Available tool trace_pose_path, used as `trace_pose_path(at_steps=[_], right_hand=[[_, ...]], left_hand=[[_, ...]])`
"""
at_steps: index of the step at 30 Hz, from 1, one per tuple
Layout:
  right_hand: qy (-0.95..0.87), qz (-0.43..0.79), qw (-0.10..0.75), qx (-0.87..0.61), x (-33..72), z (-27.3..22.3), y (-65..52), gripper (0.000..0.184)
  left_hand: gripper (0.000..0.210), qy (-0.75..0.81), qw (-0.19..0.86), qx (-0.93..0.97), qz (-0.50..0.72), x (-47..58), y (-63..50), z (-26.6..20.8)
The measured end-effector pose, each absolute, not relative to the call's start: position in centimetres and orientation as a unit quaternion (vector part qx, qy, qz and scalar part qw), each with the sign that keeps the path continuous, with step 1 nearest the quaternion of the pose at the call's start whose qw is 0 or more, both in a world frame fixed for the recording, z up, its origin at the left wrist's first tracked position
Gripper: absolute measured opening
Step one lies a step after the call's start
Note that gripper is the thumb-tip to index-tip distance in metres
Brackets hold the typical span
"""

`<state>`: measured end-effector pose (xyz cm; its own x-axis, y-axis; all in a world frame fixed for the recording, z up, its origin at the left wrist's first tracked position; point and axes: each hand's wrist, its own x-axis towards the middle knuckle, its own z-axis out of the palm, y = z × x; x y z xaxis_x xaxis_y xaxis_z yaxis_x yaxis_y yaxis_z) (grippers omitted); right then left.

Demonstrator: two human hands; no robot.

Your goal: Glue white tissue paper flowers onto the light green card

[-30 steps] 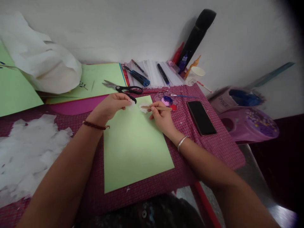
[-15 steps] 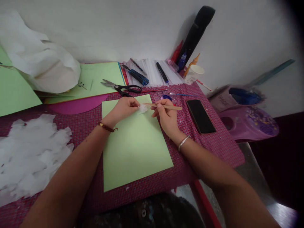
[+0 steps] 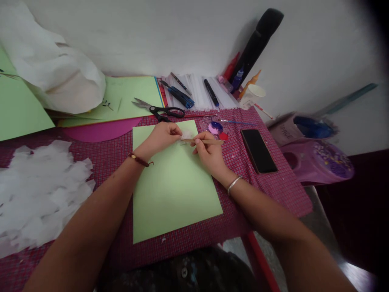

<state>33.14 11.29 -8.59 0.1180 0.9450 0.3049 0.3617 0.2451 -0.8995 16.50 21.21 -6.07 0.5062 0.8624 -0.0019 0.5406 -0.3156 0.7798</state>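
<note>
My left hand (image 3: pixel 165 138) pinches a small tuft of white tissue paper (image 3: pixel 189 135) above the upper part of a light green sheet (image 3: pixel 173 190). In my right hand (image 3: pixel 209 154) is a flat wooden stick (image 3: pixel 211 142), held between thumb and fingers like a pencil. Its left end meets the underside of the tissue; whether it is stuck to it I cannot tell. Just beyond my right hand lie blobs of paint (image 3: pixel 215 128) in blue, pink and red, with a thin blue paintbrush (image 3: pixel 238 122) beside them.
White tissue pieces (image 3: pixel 45 194) are heaped at left. Scissors (image 3: pixel 158 109), a blue cutter (image 3: pixel 180 97) and a black marker (image 3: pixel 211 92) lie at the back. A phone (image 3: pixel 259 151) rests right. Paint bottles (image 3: pixel 237 79) and a paper cup (image 3: pixel 254 94) stand by the wall.
The stick's left end has shifted from above the tissue tuft to below it, and the stick now lies more level. The paint blobs show more from behind my right hand.
</note>
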Motion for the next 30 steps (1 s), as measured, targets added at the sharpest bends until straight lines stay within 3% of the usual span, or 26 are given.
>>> trace_pose_path(at_steps=[6,14,23,30], right_hand=[[-0.619,0.249,0.487,-0.564,33.1,-8.6,11.1,0.016],[-0.646,0.233,0.457,-0.566,33.0,-8.5,11.0,0.015],[-0.558,0.319,0.534,-0.550,33.3,-8.5,11.8,0.017],[-0.525,0.355,0.555,-0.538,33.6,-8.8,12.5,0.019]], left_hand=[[0.012,0.455,0.368,0.773,0.244,16.4,21.3,-6.1],[0.012,0.466,0.435,0.721,0.272,16.3,21.2,-6.3],[0.012,0.467,0.446,0.717,0.263,16.0,21.1,-5.9],[0.038,0.371,0.428,0.799,0.200,15.4,21.6,-6.7]])
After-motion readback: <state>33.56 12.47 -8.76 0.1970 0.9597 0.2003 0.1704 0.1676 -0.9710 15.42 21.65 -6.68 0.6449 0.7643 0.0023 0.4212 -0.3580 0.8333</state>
